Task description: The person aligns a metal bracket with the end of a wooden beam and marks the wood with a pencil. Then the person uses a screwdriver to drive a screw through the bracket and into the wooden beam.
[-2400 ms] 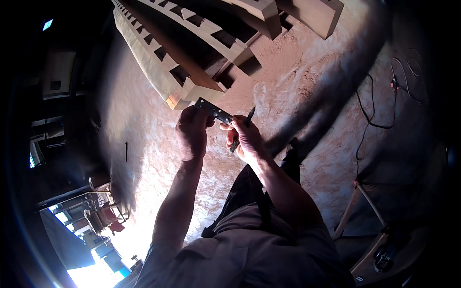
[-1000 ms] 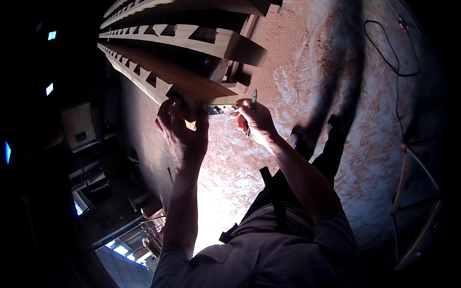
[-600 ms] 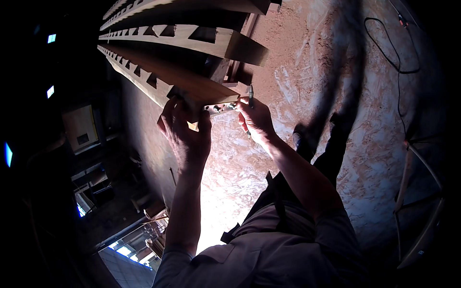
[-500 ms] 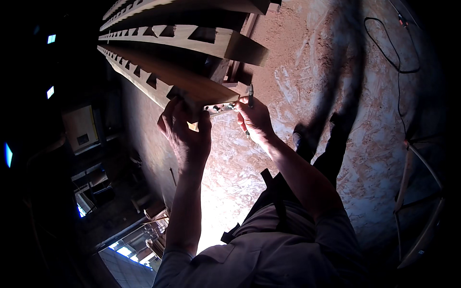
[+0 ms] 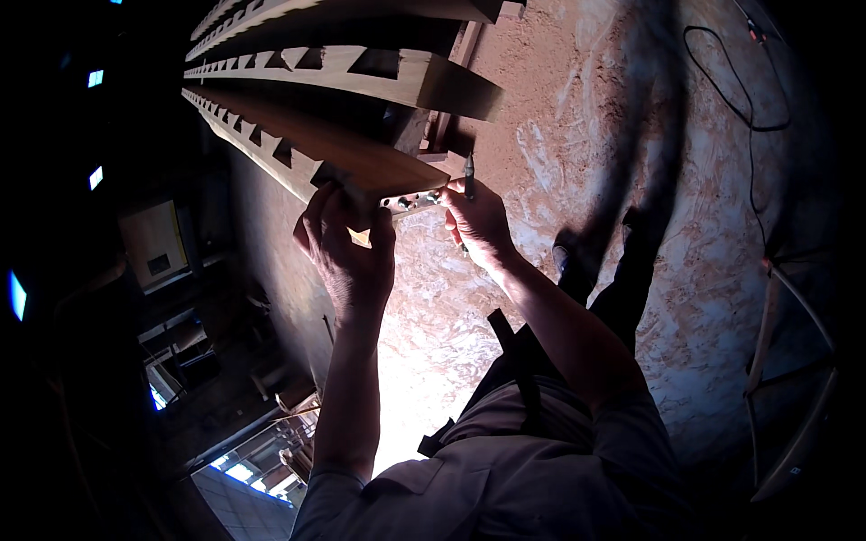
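At far left, small bright panes [image 5: 96, 178] shine in the dark, and a pale panel [image 5: 149, 236] with a dark square opening stands above dim shelving [image 5: 183, 345]. From upper left, several timber beams fan toward the centre. The nearest beam [image 5: 361, 149] carries a row of angled notches along its left edge; a second notched beam [image 5: 458, 90] lies just beyond it, roughly parallel. The left hand [image 5: 347, 257] is closed about the near end of the nearest beam, its fingers bent over the notched edge and its thumb at the end, with the thumb tip just beside the perforated plate [image 5: 413, 202]; whether thumb and plate touch cannot be told. The plate, a short strip with several round holes or studs, lies along the beam's end, between the two hands. The right hand [image 5: 483, 221] has its fingers drawn narrow: thumb and forefinger meet at the plate's right end, while a slim pen-like tool [image 5: 469, 178] is held within the hand, its tip pointing up. Farther right are the person's shoes [image 5: 561, 255] on the mottled floor [image 5: 577, 361], a looped dark cable [image 5: 751, 124] and, at far right, a thin-legged stand [image 5: 765, 329].
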Motion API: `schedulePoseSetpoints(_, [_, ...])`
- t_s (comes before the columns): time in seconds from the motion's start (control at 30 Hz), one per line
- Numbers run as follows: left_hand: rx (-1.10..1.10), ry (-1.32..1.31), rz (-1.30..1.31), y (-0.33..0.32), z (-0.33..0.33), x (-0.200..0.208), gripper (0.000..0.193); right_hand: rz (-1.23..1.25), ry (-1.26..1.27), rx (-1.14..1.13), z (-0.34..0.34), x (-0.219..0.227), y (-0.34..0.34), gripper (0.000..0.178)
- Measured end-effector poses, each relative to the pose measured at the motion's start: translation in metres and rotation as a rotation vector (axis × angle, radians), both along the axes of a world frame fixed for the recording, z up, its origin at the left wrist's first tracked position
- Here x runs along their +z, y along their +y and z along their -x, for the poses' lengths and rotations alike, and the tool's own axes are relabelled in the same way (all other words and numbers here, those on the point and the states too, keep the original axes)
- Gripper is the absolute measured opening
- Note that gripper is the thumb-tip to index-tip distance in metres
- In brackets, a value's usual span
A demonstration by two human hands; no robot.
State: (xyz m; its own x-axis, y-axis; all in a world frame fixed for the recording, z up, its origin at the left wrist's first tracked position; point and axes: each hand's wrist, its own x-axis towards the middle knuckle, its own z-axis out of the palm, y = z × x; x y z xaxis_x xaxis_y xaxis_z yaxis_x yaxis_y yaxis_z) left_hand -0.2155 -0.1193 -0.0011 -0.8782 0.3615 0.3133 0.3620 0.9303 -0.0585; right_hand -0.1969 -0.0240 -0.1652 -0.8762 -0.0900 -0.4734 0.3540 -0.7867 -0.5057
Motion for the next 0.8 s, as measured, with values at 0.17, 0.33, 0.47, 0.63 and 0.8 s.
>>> schedulePoseSetpoints(0.17, [-0.018,0.016,0.009,0.0,-0.001,-0.001,0.043,-0.02,0.002,-0.007,0.0,0.0,-0.001,0.029])
schedulePoseSetpoints(0.33, [-0.002,0.018,0.025,-0.002,-0.001,-0.001,0.044,-0.013,-0.018,0.01,0.0,0.005,0.003,0.026])
schedulePoseSetpoints(0.47, [0.012,0.011,0.018,-0.001,0.0,-0.006,0.044,-0.035,-0.004,-0.053,0.002,-0.001,-0.003,0.029])
schedulePoseSetpoints(0.63, [0.009,0.053,0.056,0.0,-0.002,-0.005,0.044,-0.112,0.016,-0.063,0.002,0.001,-0.005,0.03])
schedulePoseSetpoints(0.8, [-0.048,0.071,0.079,-0.005,0.002,-0.01,0.045,-0.095,-0.017,-0.054,0.003,0.007,-0.001,0.033])
